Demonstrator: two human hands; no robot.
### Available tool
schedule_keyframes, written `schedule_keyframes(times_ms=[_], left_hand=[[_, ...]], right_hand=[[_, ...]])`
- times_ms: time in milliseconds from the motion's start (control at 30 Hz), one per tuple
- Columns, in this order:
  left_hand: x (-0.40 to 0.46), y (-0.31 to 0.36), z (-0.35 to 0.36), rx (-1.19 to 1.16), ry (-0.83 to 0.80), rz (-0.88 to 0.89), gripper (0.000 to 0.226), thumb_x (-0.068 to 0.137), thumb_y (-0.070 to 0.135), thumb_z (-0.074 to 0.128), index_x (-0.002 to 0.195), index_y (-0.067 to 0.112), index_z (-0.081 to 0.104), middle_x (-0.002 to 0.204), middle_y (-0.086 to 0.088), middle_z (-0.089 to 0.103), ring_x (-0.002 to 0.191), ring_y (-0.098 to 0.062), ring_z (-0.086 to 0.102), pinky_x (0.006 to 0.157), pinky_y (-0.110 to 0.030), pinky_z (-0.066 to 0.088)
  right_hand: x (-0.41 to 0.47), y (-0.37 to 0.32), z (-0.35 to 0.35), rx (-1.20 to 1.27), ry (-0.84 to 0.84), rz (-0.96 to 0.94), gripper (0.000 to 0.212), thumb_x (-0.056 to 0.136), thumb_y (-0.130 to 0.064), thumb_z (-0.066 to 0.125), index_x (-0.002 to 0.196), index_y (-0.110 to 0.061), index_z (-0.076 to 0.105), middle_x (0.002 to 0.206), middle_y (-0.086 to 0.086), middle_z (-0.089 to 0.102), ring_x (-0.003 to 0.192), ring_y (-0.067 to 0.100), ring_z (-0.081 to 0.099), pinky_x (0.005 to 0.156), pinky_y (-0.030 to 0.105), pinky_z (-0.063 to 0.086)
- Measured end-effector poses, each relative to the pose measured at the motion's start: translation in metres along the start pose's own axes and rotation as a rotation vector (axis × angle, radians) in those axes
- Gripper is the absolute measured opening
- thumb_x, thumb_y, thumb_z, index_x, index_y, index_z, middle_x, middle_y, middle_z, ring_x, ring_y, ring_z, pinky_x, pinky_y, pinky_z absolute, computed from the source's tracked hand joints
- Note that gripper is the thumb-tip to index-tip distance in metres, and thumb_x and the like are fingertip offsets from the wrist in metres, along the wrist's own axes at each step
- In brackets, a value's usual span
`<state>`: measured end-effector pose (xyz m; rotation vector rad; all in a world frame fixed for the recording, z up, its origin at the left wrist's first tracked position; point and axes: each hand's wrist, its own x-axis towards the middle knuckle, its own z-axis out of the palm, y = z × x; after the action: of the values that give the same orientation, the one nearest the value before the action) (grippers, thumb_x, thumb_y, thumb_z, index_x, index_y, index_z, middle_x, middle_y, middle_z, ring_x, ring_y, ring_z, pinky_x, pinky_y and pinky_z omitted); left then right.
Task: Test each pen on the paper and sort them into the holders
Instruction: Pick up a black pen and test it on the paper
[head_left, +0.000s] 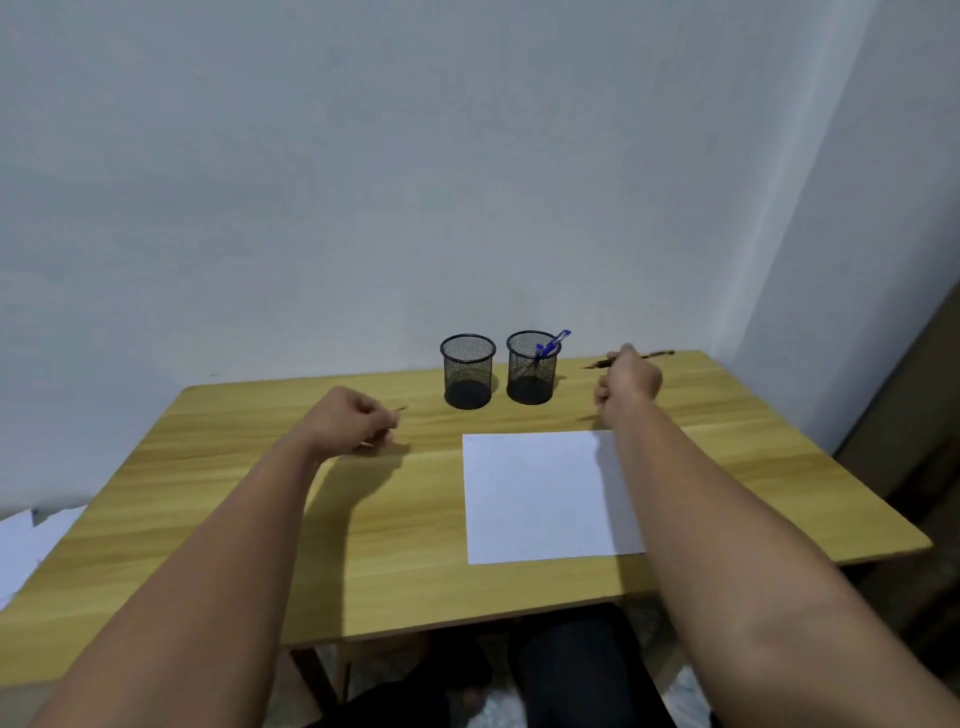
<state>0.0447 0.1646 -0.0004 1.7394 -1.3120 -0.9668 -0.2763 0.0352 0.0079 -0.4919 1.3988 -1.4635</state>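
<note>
Right hand (629, 379): closed around a dark pen (655, 355), held level just right of the holders.
Left hand (354, 422): curled on a thin pen (401, 410), mostly hidden.
Right mesh holder (531, 370): blue pens (551, 345) inside.
Left mesh holder (467, 372): looks empty.
Paper (540, 496): flat on wooden table (395, 545).

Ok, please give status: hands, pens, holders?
Right hand holds dark pen. Left hand shut on thin object. Right holder has blue pens; left holder empty.

Mesh holders: two, the left holder (467, 371) and the right holder (531, 368), stood side by side at the far edge.
Blue pens (550, 345): two, it looked, in the right one.
Dark pens: one (655, 355), far right.
Thin sticks: one (401, 409), left.
Paper sheets: one (540, 496), near right.
Hands: two.
</note>
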Motion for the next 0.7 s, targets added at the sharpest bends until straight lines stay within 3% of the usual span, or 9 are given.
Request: schedule_keyframes(times_ms=[67,133,200,233,333,467,600,700], left_hand=[[0.006,-0.024,-0.005,0.236,0.198,0.059,0.014,0.093,0.019,0.072,0.086,0.007,0.077,0.078,-0.005,0.074,0.076,-0.023,0.069,0.072,-0.033,0.054],[0.012,-0.035,0.005,0.430,0.249,0.065,0.010,0.091,0.026,0.071,0.082,0.026,0.075,0.085,0.001,0.075,0.088,-0.023,0.069,0.073,-0.032,0.052],[0.012,-0.040,0.020,0.561,0.273,0.053,0.010,0.089,0.031,0.066,0.086,0.031,0.076,0.090,0.005,0.075,0.090,-0.023,0.068,0.077,-0.034,0.055],[0.012,-0.041,0.026,0.631,0.296,0.063,0.013,0.088,0.032,0.064,0.089,0.030,0.077,0.090,0.006,0.075,0.089,-0.023,0.068,0.077,-0.035,0.056],[0.013,-0.049,0.037,0.828,0.352,0.141,0.019,0.093,0.033,0.062,0.101,0.028,0.079,0.099,0.001,0.069,0.094,-0.028,0.066,0.076,-0.036,0.055],[0.015,-0.061,0.044,0.854,0.377,0.143,0.024,0.096,0.029,0.058,0.105,0.021,0.079,0.101,-0.005,0.062,0.095,-0.032,0.062,0.075,-0.040,0.054],[0.012,-0.064,0.056,0.814,0.462,0.289,0.032,0.090,0.028,0.067,0.118,0.017,0.074,0.110,-0.009,0.067,0.102,-0.036,0.060,0.080,-0.045,0.054],[0.005,-0.059,0.075,0.713,0.358,0.487,0.034,0.091,0.034,0.065,0.120,0.019,0.073,0.116,-0.002,0.068,0.108,-0.030,0.060,0.083,-0.041,0.052]], right_hand=[[0.004,-0.001,-0.011,-0.154,-0.054,-0.161,0.031,0.107,-0.026,0.053,0.083,-0.013,0.066,0.064,0.002,0.053,0.042,0.015,0.039,0.036,0.018,0.028],[0.001,0.016,-0.011,-0.323,-0.130,-0.330,0.029,0.109,-0.030,0.056,0.090,-0.014,0.070,0.071,0.001,0.069,0.047,0.016,0.054,0.040,0.022,0.045],[-0.004,0.043,-0.015,-0.504,-0.162,-0.487,0.027,0.107,-0.039,0.055,0.091,-0.022,0.070,0.083,0.001,0.077,0.061,0.024,0.068,0.058,0.036,0.063],[-0.006,0.056,-0.020,-0.606,-0.169,-0.576,0.026,0.105,-0.041,0.055,0.091,-0.025,0.069,0.086,0.000,0.078,0.069,0.027,0.072,0.066,0.041,0.064],[-0.026,0.086,-0.035,-0.873,-0.273,-0.797,0.017,0.107,-0.034,0.052,0.112,-0.031,0.068,0.086,-0.002,0.075,0.079,0.026,0.069,0.070,0.039,0.057],[-0.033,0.115,-0.044,-1.216,-0.386,-0.962,0.029,0.107,-0.026,0.056,0.136,-0.022,0.061,0.107,0.000,0.077,0.098,0.030,0.070,0.090,0.041,0.052],[-0.038,0.131,-0.045,-1.207,-0.398,-1.044,0.027,0.104,-0.022,0.061,0.130,-0.018,0.064,0.108,0.002,0.077,0.094,0.031,0.070,0.096,0.044,0.050],[-0.044,0.136,-0.039,-1.187,-0.418,-1.070,0.026,0.103,-0.022,0.062,0.129,-0.018,0.064,0.107,0.001,0.077,0.093,0.029,0.069,0.098,0.045,0.051]])
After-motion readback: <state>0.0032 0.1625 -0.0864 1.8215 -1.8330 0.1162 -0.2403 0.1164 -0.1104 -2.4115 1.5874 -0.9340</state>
